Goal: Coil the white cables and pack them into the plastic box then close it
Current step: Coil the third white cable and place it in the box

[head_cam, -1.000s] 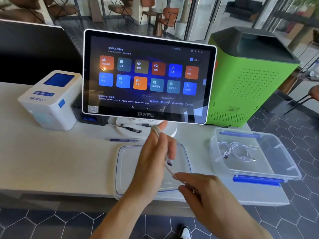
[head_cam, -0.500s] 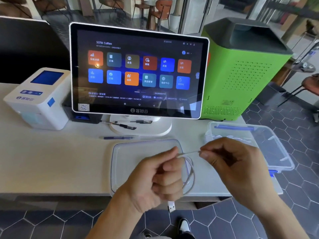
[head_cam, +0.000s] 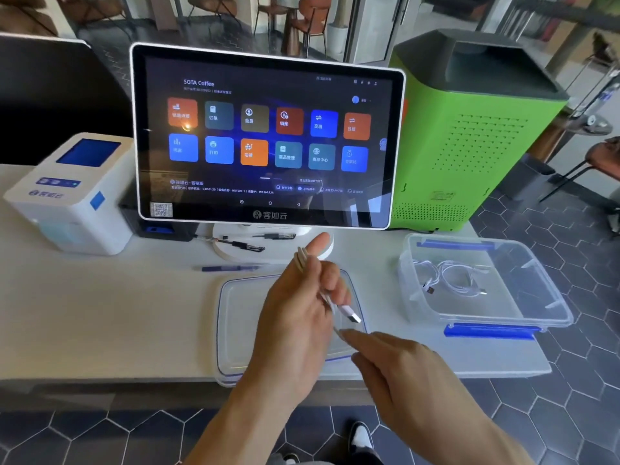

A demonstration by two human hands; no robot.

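Two hands work over the front edge of the desk [head_cam: 100, 317], and most of what sits on it stays out of their way. Farthest left is a white label printer [head_cam: 72, 196], then a touchscreen terminal [head_cam: 265, 135] on its round base, with pens [head_cam: 231, 268] lying before it; none of these belongs to the job. In front of the terminal the clear lid [head_cam: 241, 317] lies flat, set aside so the box stays open for filling. Above the lid the left hand [head_cam: 295, 317] is raised with its grip closed on a white cable [head_cam: 330, 303]: several loops ride over the fingers near the thumb, which keeps the turns from springing apart, and the plug end [head_cam: 352, 313] hangs free beside the palm. Just below, the right hand [head_cam: 399, 367] pinches the loose run of the same cable between fingertips, a narrow grip, likely feeding it taut for the next turn. Coiling looks nearly done, judging by how little slack remains between the hands. Farther right the plastic box [head_cam: 523, 313] sits near the desk's end, its blue clasps [head_cam: 489, 332] open, with coiled white cables [head_cam: 449, 280] already resting on its floor. Behind it stands a green machine [head_cam: 469, 135]. The box's closeness to the right hand should make the drop-in short.
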